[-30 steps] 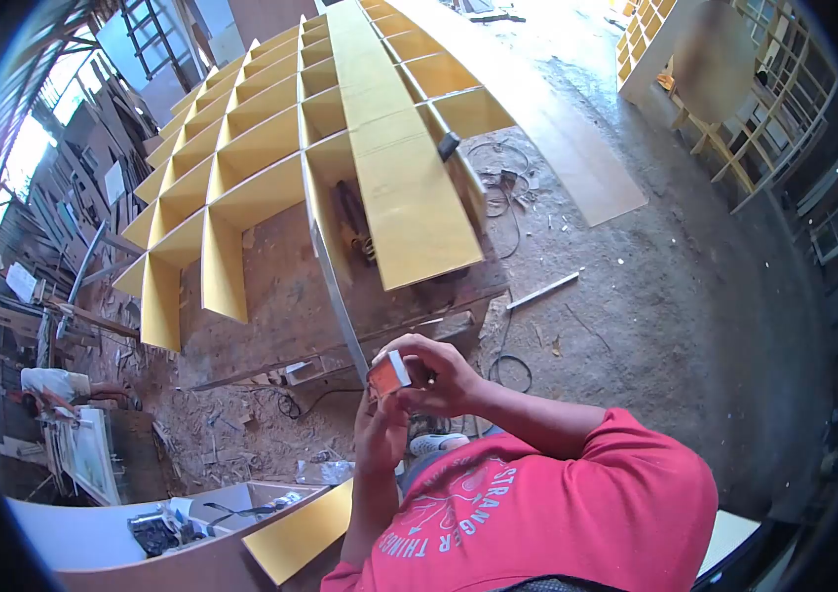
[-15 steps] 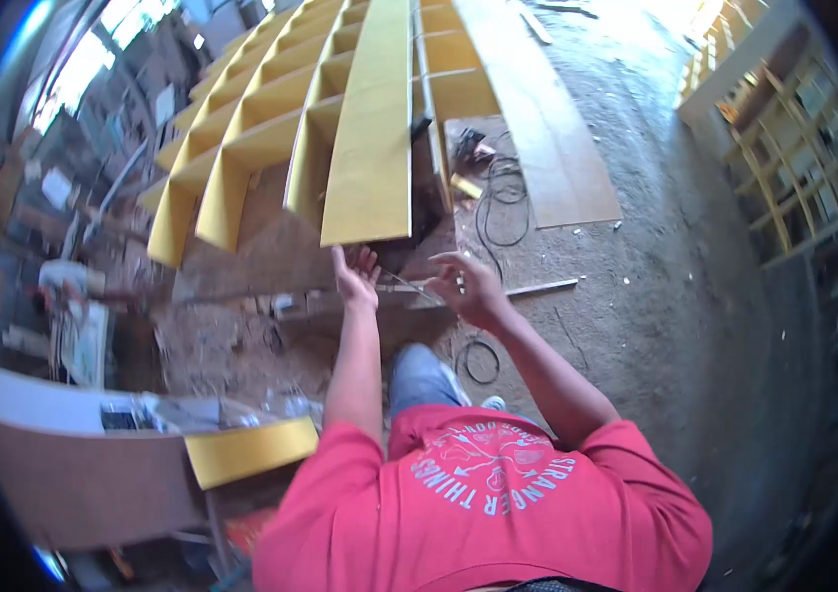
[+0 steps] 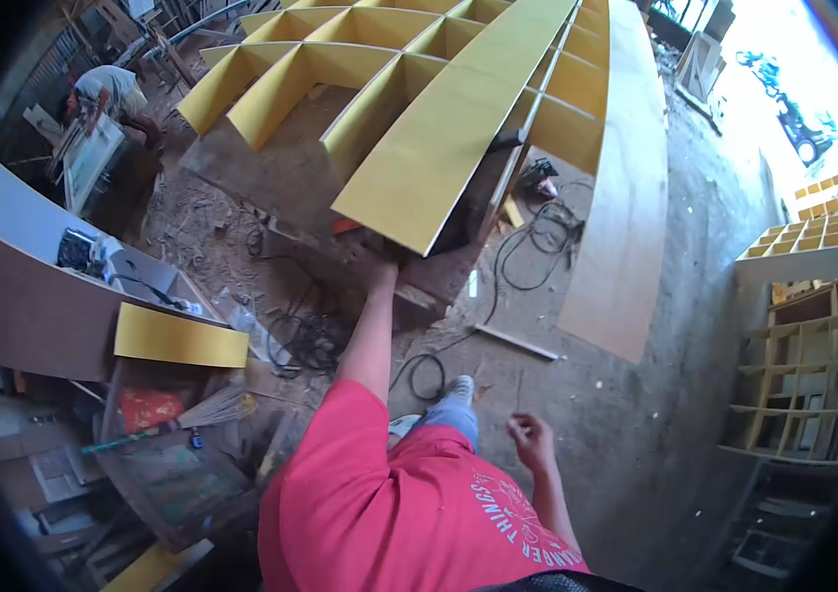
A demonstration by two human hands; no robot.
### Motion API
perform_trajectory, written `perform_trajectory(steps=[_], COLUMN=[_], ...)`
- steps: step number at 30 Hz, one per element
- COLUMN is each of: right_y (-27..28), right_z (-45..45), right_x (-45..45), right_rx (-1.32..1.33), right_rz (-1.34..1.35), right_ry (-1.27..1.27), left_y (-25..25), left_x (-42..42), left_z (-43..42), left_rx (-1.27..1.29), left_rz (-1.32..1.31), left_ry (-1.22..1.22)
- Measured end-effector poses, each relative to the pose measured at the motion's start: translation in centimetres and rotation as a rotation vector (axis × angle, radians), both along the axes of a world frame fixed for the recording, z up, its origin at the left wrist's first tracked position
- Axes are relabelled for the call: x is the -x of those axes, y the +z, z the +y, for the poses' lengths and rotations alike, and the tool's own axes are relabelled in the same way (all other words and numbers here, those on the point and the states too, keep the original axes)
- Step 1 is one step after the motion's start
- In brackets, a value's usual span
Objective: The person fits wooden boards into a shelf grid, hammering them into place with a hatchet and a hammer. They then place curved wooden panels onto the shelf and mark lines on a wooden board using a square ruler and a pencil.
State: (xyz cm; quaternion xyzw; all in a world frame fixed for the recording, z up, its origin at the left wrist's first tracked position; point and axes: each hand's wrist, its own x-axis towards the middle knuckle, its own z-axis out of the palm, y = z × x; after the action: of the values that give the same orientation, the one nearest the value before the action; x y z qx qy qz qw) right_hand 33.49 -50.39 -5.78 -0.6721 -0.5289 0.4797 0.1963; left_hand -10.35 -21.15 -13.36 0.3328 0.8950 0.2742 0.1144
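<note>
My left hand (image 3: 376, 266) reaches beneath the near end of a long yellow board (image 3: 449, 148); its fingers are hidden in the shadow there. Close to that hand, a small orange thing (image 3: 347, 226) shows at the board's edge. The board lies along a large yellow grid frame (image 3: 370, 30) on a low worktable (image 3: 291, 237). Down by my right side, well away from the board, is my right hand (image 3: 533, 442). Its fingers are curled in, and anything inside them is too small or hidden to make out. A dark handle-like object (image 3: 506, 140) rests against the board's right edge.
Black cable (image 3: 547, 232) coils on the floor beside a pale plank (image 3: 616, 247). A thin wooden strip (image 3: 520, 342) lies near my feet. To the left stand a brown-sided bench (image 3: 34, 296) and a bending person (image 3: 113, 94). Lattice frames (image 3: 804, 385) stand at right.
Both hands were in front of me near the board's end. The left has gone under the board, and the right has dropped back to my side. My view has turned and I stand nearer.
</note>
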Motion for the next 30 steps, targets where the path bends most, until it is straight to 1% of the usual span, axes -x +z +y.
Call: perform_trajectory(steps=[1, 3, 4, 5, 6, 7, 8, 10, 12, 13, 15, 17, 19, 20, 21, 22, 23, 25, 27, 28, 29, 30], right_y=[0.3, 2.1, 2.6, 2.6, 2.9, 3.9, 5.1, 6.4, 9.7, 11.6, 14.5, 18.0, 21.3, 21.9, 22.4, 22.9, 23.4, 24.4, 25.1, 25.5, 25.8, 25.8], right_z=[0.8, -0.2, -0.4, 0.3, 1.0, 1.9, 3.1, 5.1, 7.4, 8.5, 11.0, 13.8, 16.9, 18.8, 21.1, 23.2, 25.0, 28.4, 31.4, 32.6, 33.7, 34.9], right_x=[-1.0, -3.2, -4.9, -6.1, -7.4, -8.7, -9.6, -11.7, -12.9, -13.4, -14.8, -16.6, -18.7, -20.1, -21.7, -23.4, -25.0, -28.0, -30.9, -32.4, -34.3, -36.4], right_rx=[0.027, 0.104, 0.087, 0.064, 0.042, 0.01, -0.017, -0.056, -0.086, -0.1, -0.157, -0.229, -0.311, -0.374, -0.442, -0.514, -0.514, -0.514, -0.484, -0.451, -0.414, -0.358], right_rz=[-0.008, -0.044, -0.057, -0.058, -0.052, -0.08, -0.102, -0.157, -0.042, 0.018, 0.154, 0.269, 0.365, 0.436, 0.507, 0.576, 0.526, 0.431, 0.631, 0.743, 0.858, 1.017], right_ry=[0.024, 0.029, 0.028, 0.025, 0.024, 0.024, 0.027, 0.017, -0.082, -0.131, -0.125, -0.103, -0.077, -0.063, -0.044, -0.021, -0.049, -0.091, -0.114, -0.122, -0.135, -0.092], left_y=[-2.0, -1.8, -1.3, -0.5, -4.4, -1.6, -0.9, 8.5, 11.3, 16.9, 20.1, 26.4, 30.4, 32.4, 33.4, 33.6, 33.8, 34.5, 34.0, 33.4, 31.1, 29.9], left_x=[-0.7, -1.2, -1.1, 0.1, 2.7, 1.0, 0.8, -2.1, -3.4, -5.7, -8.0, -12.0, -16.4, -19.4, -22.0, -24.2, -26.3, -33.9, -40.0, -43.0, -45.1, -47.6], left_z=[0.7, -0.5, -0.9, -1.1, -0.3, -0.4, -1.0, -3.2, -4.1, -5.5, -5.1, -5.2, -4.2, -3.6, -2.5, -1.4, -0.8, 0.8, 1.5, 1.9, 2.8, 3.5], left_rx=[-0.035, -0.195, -0.276, -0.296, -0.492, -0.502, -0.71, -0.656, -0.955, -0.628, -1.044, -1.066, -1.105, -1.107, -1.112, -1.14, -1.074, -1.008, -0.904, -0.904, -0.908, -0.901], left_rz=[0.099, 0.052, 0.024, -0.199, -0.26, -0.338, -0.31, -0.364, -0.066, -0.155, -0.079, 0.036, -0.037, -0.063, -0.089, -0.225, -0.314, -0.385, -0.551, -0.544, -0.625, -0.634], left_ry=[0.078, 0.099, 0.093, 0.073, 0.026, 0.282, 0.329, 0.359, 0.343, 0.463, 0.334, 0.234, 0.14, 0.1, 0.064, -0.039, -0.159, -0.184, -0.236, -0.282, -0.305, -0.328])
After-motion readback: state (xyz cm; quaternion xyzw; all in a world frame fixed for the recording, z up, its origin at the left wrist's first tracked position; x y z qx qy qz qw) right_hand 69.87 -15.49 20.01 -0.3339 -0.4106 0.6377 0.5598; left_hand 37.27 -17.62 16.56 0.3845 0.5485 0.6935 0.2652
